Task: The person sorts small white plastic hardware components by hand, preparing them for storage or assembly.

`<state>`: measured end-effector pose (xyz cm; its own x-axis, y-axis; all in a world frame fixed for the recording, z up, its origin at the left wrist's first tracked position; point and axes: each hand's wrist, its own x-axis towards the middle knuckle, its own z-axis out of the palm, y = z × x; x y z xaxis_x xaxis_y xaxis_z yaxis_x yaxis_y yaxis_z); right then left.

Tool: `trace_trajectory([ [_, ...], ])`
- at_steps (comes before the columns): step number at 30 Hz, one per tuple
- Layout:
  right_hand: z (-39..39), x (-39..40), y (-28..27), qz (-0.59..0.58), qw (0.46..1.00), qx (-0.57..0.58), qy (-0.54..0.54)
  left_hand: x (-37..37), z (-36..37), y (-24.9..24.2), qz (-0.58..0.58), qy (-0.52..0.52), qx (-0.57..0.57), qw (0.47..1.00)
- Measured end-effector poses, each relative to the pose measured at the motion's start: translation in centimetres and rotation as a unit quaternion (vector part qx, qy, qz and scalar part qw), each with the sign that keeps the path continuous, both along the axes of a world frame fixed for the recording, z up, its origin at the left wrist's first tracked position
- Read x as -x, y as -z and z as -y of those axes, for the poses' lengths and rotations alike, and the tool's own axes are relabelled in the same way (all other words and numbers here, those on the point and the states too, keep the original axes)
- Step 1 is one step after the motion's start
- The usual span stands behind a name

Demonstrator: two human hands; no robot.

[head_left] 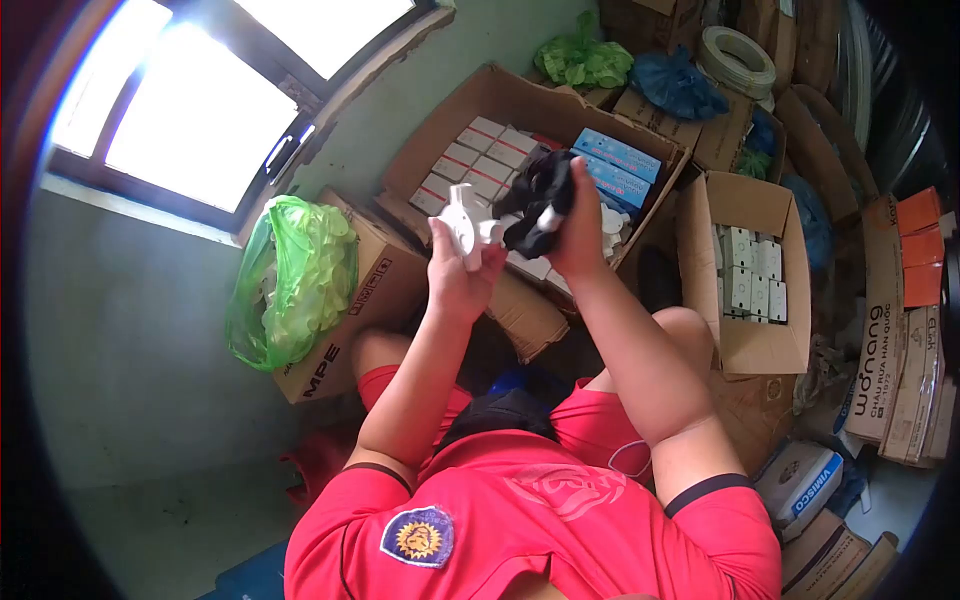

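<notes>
My left hand (462, 275) holds a white plastic fitting (464, 226) with short stubs, its fingers wrapped round the lower part. Beside it on the right, my right hand (582, 228) grips a bunched black cloth (541, 200). The cloth and the fitting are very close; whether they touch is hard to tell. Both hands are raised over the near part of a large open cardboard box (420, 140). In that box lie white cartons (492, 150), blue-and-white cartons (616, 165) and loose white pieces partly hidden behind my right hand.
A green bag of white pieces (300, 285) rests on a carton (345, 335) at the left. At the right stands an open box (752, 345) holding white switch-like parts (748, 270). Further right are stacked cartons (905, 390); a cable coil (738, 62) lies behind.
</notes>
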<state>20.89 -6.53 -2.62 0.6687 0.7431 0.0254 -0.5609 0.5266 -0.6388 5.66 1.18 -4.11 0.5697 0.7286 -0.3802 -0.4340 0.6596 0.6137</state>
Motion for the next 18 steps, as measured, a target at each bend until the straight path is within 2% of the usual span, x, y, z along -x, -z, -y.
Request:
trace_trajectory([
  [1,0.0,-0.6,-0.4,-0.141,0.985,-0.080,-0.051,-0.4,-0.5,-0.4,-0.019,-0.028,-0.039,0.999],
  [2,0.1,-1.0,-0.8,-0.170,0.982,-0.071,-0.047,-0.7,-0.5,-0.6,0.003,-0.040,-0.068,0.997],
  [5,-0.2,-1.0,0.8,-0.012,1.000,-0.007,0.002,-2.0,0.6,-2.0,-0.004,-0.049,-0.188,0.981],
  [6,0.2,-0.5,0.0,0.190,0.980,0.023,0.060,-2.2,1.3,-2.6,-0.010,-0.025,-0.208,0.978],
  [7,-0.4,-0.2,0.2,0.395,0.908,0.039,0.135,-2.2,0.6,-1.1,0.026,0.027,-0.262,0.964],
  [8,-0.4,0.6,0.0,0.483,0.853,0.053,0.191,-2.2,1.7,-0.4,-0.014,0.019,-0.270,0.963],
  [10,0.2,0.8,-0.2,0.551,0.798,0.077,0.230,-3.5,4.4,-1.9,-0.075,0.001,-0.286,0.955],
  [13,0.8,0.3,-0.4,0.510,0.830,0.106,0.200,-3.1,3.9,-1.4,-0.041,0.085,-0.387,0.917],
  [14,1.0,0.3,-0.4,0.498,0.836,0.118,0.197,-2.8,3.8,-1.5,-0.118,0.105,-0.401,0.902],
  [17,1.2,0.8,-0.3,0.437,0.867,0.148,0.187,-3.3,3.6,-3.0,-0.156,0.105,-0.453,0.871],
  [18,1.0,0.7,-0.4,0.415,0.877,0.156,0.186,-2.7,2.4,-3.1,-0.194,0.145,-0.517,0.821],
])
